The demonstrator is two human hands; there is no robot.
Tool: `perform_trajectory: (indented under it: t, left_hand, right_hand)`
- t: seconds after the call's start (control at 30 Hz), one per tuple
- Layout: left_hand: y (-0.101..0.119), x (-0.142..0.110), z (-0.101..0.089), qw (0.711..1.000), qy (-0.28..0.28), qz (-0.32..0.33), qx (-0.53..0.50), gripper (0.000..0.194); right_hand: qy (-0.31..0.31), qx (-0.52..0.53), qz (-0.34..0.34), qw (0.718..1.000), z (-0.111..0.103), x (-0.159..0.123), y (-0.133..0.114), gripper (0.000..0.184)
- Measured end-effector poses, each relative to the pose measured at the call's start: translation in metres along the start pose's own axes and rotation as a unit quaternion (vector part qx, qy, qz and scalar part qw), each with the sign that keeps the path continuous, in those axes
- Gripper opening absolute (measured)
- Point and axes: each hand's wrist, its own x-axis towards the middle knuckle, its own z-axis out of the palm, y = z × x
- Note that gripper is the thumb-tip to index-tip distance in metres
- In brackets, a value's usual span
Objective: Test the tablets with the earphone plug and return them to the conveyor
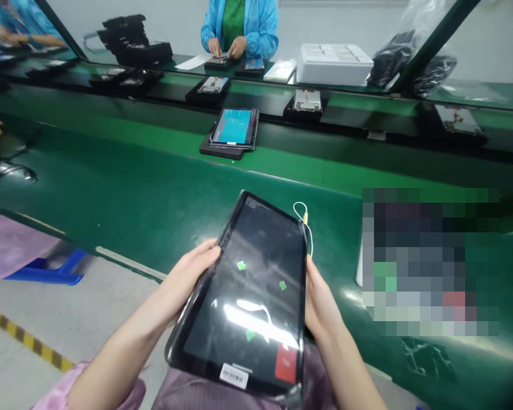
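A black tablet [260,245] is held up and tilted between my two hands, near the front edge of the green bench. Its dark screen shows several green arrows and a red square at the lower right; a white barcode label sits on the bottom bezel. My left hand [196,265] grips the left side, thumb on the bezel. My right hand [318,293] wraps round the right side, its fingers mostly hidden behind. A white cable [300,205] with a yellowish plug shows just past the tablet's upper right corner.
Another tablet [233,126] with a blue screen rests on a black pad. Behind it, opened devices [308,101] in black trays line the dark belt. Across it a person [239,28] in blue works beside a white foam box [336,64]. A pixelated area covers the bench at right.
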Motion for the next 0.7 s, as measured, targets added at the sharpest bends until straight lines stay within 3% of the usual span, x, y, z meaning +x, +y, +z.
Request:
perform_trajectory:
  t: [0.17,0.23,0.33,0.4,0.53,0.7]
  left_hand:
    - [-0.010,0.014,-0.017,0.982,-0.025,-0.169,-0.075,0.036]
    - [-0.015,0.019,-0.022,0.975,-0.025,-0.200,-0.098,0.035]
    - [-0.019,0.017,-0.021,0.983,-0.021,-0.154,-0.094,0.035]
    - [-0.021,0.013,-0.016,0.994,-0.009,-0.074,-0.080,0.038]
    - [-0.039,0.013,-0.007,0.997,0.015,0.056,-0.056,0.051]
    - [-0.066,0.034,-0.008,0.996,-0.003,0.083,-0.044,0.056]
  right_hand:
    - [0.006,-0.023,-0.010,1.000,0.000,-0.010,-0.015,0.053]
    - [-0.007,-0.059,-0.019,0.998,-0.003,-0.010,-0.023,0.052]
    - [-0.016,-0.149,-0.019,0.989,-0.016,-0.001,-0.036,0.054]
    - [0.022,-0.199,-0.035,0.979,-0.029,0.011,-0.045,0.060]
    - [0.114,-0.207,-0.143,0.961,-0.042,0.040,-0.064,0.064]
    - [0.067,-0.224,-0.185,0.955,-0.030,0.068,-0.080,0.058]
